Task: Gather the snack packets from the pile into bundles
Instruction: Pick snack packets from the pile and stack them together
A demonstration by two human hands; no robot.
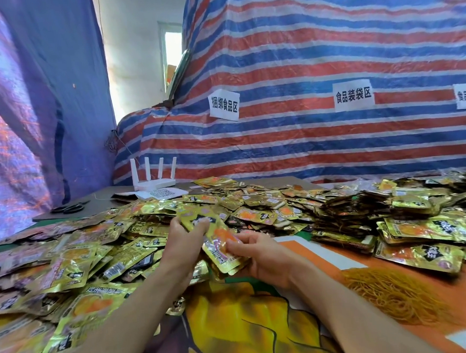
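My left hand (pixel 181 235) and right hand (pixel 260 255) grip one stack of snack packets (pixel 217 233).
Both sets of fingers curl round it, left at the far end, right at the near end. The loose pile (pixel 108 255) lies left of and beyond my fingers; the rubber bands (pixel 391 292) lie to their right.

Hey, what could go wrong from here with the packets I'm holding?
The packets held between the left hand and right hand look fanned, not squared, so the glossy foil may slide apart. The rubber bands lie off to the right; reaching for them would probably leave one hand holding the stack.
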